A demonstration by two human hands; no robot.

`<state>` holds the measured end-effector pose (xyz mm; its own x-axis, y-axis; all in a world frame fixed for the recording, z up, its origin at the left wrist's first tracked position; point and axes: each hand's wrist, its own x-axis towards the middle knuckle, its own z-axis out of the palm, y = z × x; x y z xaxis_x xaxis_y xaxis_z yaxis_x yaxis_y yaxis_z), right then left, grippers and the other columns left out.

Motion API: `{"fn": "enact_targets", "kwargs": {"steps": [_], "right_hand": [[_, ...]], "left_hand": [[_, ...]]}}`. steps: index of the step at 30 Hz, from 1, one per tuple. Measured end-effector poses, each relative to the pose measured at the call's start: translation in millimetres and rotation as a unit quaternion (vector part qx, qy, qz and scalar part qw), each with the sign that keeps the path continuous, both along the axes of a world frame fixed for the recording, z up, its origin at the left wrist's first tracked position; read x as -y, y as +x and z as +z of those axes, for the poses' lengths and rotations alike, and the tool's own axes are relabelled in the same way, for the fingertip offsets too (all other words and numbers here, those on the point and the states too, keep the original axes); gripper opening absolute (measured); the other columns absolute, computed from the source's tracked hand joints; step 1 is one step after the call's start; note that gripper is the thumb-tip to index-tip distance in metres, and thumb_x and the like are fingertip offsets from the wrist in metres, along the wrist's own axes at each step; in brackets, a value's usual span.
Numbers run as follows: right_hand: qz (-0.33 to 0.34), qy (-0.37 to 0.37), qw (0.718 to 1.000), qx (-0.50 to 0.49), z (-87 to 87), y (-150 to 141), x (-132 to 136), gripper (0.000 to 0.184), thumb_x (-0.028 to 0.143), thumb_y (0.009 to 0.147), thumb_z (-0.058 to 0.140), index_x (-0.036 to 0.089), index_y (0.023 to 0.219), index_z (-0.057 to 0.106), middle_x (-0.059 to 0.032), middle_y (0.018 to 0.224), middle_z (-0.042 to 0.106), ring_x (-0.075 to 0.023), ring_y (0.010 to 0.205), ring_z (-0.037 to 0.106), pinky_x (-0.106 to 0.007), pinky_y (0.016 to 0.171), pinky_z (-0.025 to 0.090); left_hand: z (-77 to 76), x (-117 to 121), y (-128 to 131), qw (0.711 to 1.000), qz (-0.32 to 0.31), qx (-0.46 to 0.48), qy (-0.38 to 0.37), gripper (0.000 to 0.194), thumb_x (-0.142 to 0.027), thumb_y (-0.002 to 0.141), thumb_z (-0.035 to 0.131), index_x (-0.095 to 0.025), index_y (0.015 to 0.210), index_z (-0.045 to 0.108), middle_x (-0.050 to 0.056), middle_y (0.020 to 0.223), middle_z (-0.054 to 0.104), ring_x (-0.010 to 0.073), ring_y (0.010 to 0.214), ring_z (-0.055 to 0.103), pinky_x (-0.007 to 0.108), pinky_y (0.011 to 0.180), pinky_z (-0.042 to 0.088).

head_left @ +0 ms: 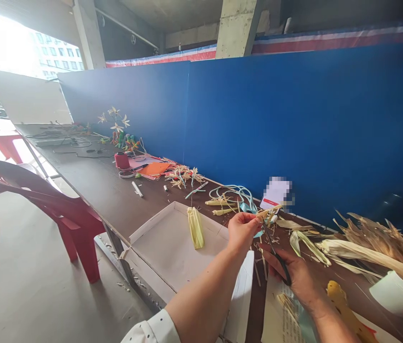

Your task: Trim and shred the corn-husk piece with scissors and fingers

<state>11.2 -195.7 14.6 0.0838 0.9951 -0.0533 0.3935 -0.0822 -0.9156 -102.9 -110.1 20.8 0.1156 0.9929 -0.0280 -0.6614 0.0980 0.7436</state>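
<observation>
My left hand [241, 231] pinches a small piece of dried corn husk [266, 214] above the brown table [108, 190]. My right hand [296, 275] grips a pair of black-handled scissors [276, 255], whose blades point up to the husk piece. Both hands are closed. A folded bundle of pale yellow husk strips [196, 226] lies in the shallow white cardboard box [165, 247] just left of my left hand. Loose husk leaves [308, 244] lie on the table to the right of the scissors.
A pile of dried husks [376, 238] fills the right end. A white cup [396, 293] and a yellow object [344, 309] sit near my right wrist. Light blue cord [237, 194], husk flowers [183, 175], orange paper [155, 168] and a red spool [121, 160] lie further along. Red plastic chair [44, 200] stands left; a blue partition [294, 124] backs the table.
</observation>
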Motion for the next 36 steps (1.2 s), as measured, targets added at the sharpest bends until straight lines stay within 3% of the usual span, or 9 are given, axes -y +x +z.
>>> {"fn": "enact_targets", "kwargs": {"steps": [8,16,22,30,36], "right_hand": [[0.01,0.005,0.999,-0.047,3.8,0,1,0.032,0.047,0.071,0.067,0.029,0.096,0.073,0.0022,0.054,0.055,-0.0166,0.052,0.047,-0.03,0.052,0.038],[-0.034,0.019,0.997,-0.066,6.9,-5,6,0.037,0.049,0.069,0.07,0.026,0.097,0.073,-0.002,0.067,0.065,-0.0211,0.067,0.059,-0.033,0.062,0.046],[-0.063,0.044,0.994,-0.071,7.3,-10,7,0.039,0.049,0.07,0.068,0.024,0.1,0.071,-0.0004,0.065,0.063,-0.019,0.062,0.056,-0.032,0.061,0.046],[-0.028,0.027,0.996,-0.077,-10.5,5,-4,0.047,0.053,0.067,0.068,0.024,0.104,0.07,0.0025,0.055,0.055,-0.0159,0.052,0.049,-0.029,0.05,0.039],[-0.041,0.035,0.997,-0.052,-7.1,1,-3,0.052,0.056,0.069,0.064,0.02,0.105,0.069,0.0038,0.049,0.05,-0.0142,0.048,0.04,-0.028,0.047,0.029]], "left_hand": [[-2.7,-3,1,1.0,0.007,0.004,-0.001,0.036,-0.033,0.054,0.081,-0.014,0.067,0.053,-0.003,0.053,0.053,0.006,0.047,0.049,0.02,0.051,0.041],[-6.9,1,5,0.995,0.02,-0.084,0.041,0.025,-0.025,0.061,0.077,-0.014,0.07,0.057,-0.001,0.059,0.058,0.0074,0.052,0.053,0.019,0.053,0.044],[0.9,7,4,0.998,-0.039,-0.05,0.008,0.027,-0.022,0.065,0.074,-0.017,0.072,0.049,-0.001,0.061,0.06,0.0124,0.055,0.061,0.022,0.051,0.049],[-1.9,5,4,0.996,-0.06,-0.058,0.001,0.029,-0.019,0.063,0.077,-0.016,0.074,0.05,-0.001,0.059,0.061,0.0118,0.056,0.062,0.022,0.054,0.052],[-5.4,2,5,0.996,-0.064,-0.065,-0.002,0.03,-0.021,0.059,0.079,-0.015,0.072,0.053,-0.001,0.06,0.061,0.0116,0.057,0.061,0.024,0.058,0.052]]}}
